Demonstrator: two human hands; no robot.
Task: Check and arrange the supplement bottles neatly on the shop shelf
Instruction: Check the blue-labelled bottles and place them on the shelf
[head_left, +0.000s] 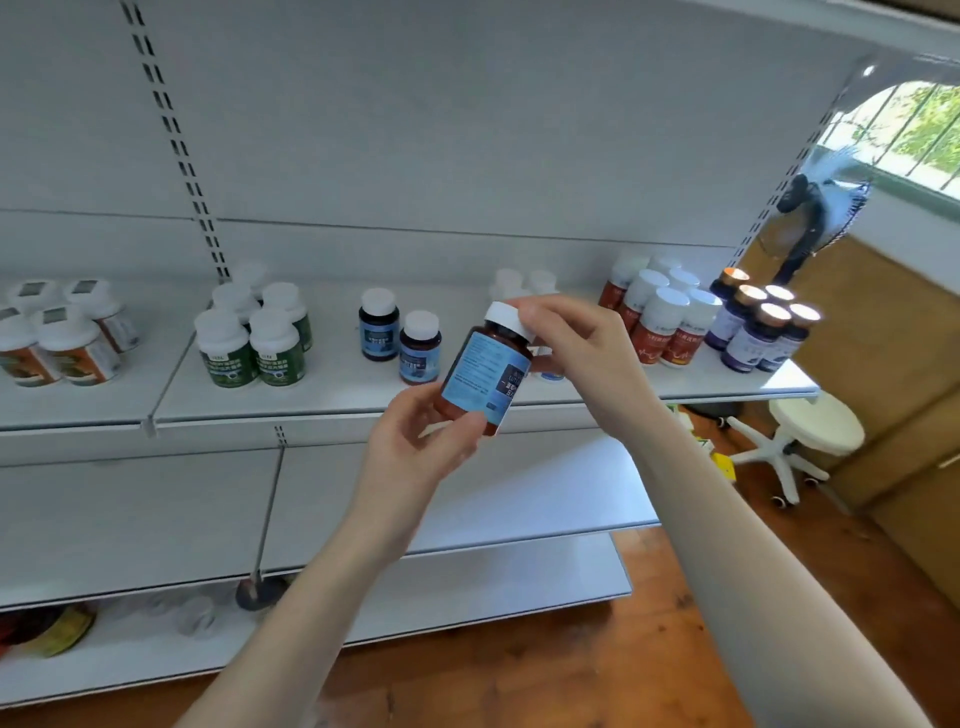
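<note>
A brown supplement bottle (485, 371) with a blue label and white cap is held tilted in front of the white shelf (332, 400). My left hand (415, 447) grips its base from below. My right hand (571, 343) pinches the white cap from the right. Two matching blue-label bottles (400, 335) stand on the shelf just behind and to the left. Groups of green-label bottles (254, 338), orange-label bottles (57, 338), red-label bottles (660, 317) and purple-label bottles (758, 327) stand in clusters along the same shelf.
Lower white shelves (467, 499) run below; the bottom one holds a few items at the left (52, 629). A white wheeled stool (800, 441) stands on the wooden floor at the right. Cardboard boxes (883, 364) and a window sit beyond it.
</note>
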